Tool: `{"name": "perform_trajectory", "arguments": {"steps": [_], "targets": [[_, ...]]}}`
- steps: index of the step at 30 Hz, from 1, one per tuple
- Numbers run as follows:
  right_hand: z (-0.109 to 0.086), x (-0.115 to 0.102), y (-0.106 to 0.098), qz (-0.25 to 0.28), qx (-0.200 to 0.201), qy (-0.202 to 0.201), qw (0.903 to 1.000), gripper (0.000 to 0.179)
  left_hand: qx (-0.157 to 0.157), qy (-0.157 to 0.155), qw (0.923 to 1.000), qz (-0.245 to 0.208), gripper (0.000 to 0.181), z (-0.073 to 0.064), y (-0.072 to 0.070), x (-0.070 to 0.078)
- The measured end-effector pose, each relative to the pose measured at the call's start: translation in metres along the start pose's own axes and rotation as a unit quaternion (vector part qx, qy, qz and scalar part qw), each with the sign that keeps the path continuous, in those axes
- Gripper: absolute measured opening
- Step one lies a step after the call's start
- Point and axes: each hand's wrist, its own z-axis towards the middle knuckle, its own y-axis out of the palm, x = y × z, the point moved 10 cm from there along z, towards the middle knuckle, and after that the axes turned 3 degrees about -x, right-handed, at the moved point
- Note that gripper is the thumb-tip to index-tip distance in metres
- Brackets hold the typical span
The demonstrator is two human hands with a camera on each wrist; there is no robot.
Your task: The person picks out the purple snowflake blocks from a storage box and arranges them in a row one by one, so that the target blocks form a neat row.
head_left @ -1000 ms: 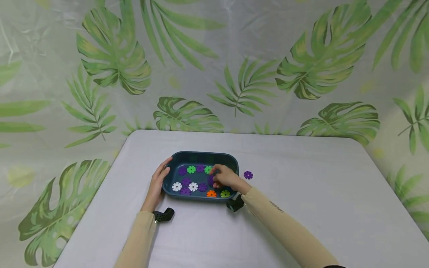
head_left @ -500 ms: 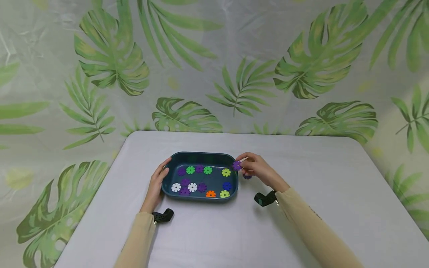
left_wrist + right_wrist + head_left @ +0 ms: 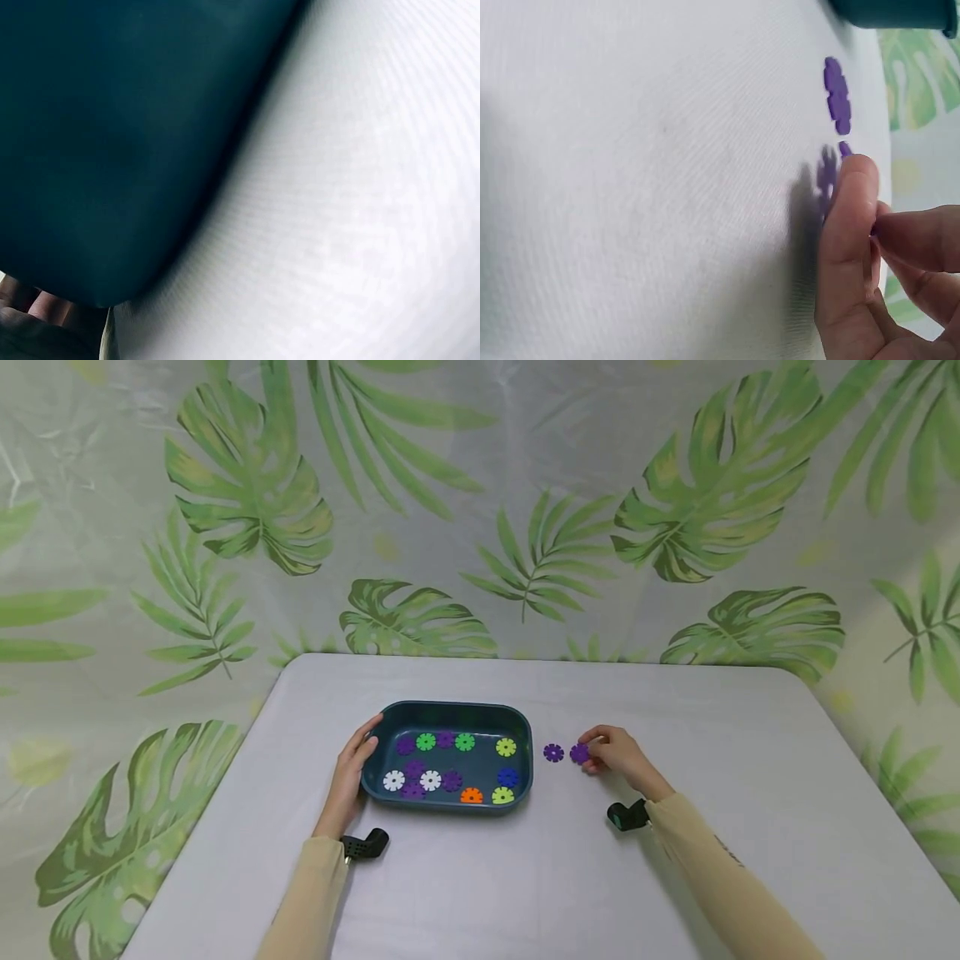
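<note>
A dark teal tray (image 3: 446,807) sits left of the table's middle, holding several notched snowflake discs in purple, green, white, blue, orange and yellow-green. At its left end my left hand (image 3: 348,781) grips the rim; in the left wrist view only a few fingers (image 3: 49,309) show by the tray wall (image 3: 112,187). To the right of the tray, my right hand (image 3: 621,757) pinches a purple snowflake disc (image 3: 578,753) at the tabletop. Another purple snowflake disc (image 3: 553,752) lies flat between it and the tray. Fingers mostly cover the pinched disc in the right wrist view.
White cloth covers the table (image 3: 712,727). A leaf-patterned sheet (image 3: 555,527) hangs behind the far edge. Each wrist wears a small black camera, the left camera (image 3: 367,843) in front of the tray and the right camera (image 3: 626,816) beyond its right end.
My right hand has lifted a purple snowflake disc out of the tray and carried it right, past the one lying on the table. The left hand has stayed at the tray's left end.
</note>
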Motion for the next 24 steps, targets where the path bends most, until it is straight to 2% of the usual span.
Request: {"name": "perform_trajectory", "arguments": {"steps": [5,8,12,17,21,24], "targets": [[0.002,0.001,-0.001,-0.041,0.011,0.007,0.9991,0.027,0.000,0.005,1.0000,-0.003,0.042,0.000,0.001,0.001],[0.001,-0.010,-0.001,-0.057,0.016,-0.010,0.9982,0.027,-0.003,0.006,1.0000,-0.005,0.042,0.000,0.001,0.001],[-0.005,-0.040,0.009,-0.018,0.010,-0.061,0.9979,0.027,-0.005,0.007,1.0000,-0.002,0.043,0.000,0.000,0.000],[-0.015,-0.083,0.053,0.062,-0.058,-0.115,0.9897,0.031,-0.002,0.012,0.9999,0.007,0.042,0.000,0.000,0.001],[-0.015,-0.104,0.099,0.090,-0.119,-0.120,0.9815,0.031,-0.002,0.014,0.9999,0.007,0.042,0.000,0.001,0.004],[-0.013,-0.110,0.133,0.091,-0.151,-0.110,0.9783,0.030,-0.004,0.013,0.9999,0.001,0.042,-0.002,0.002,0.010]]}}
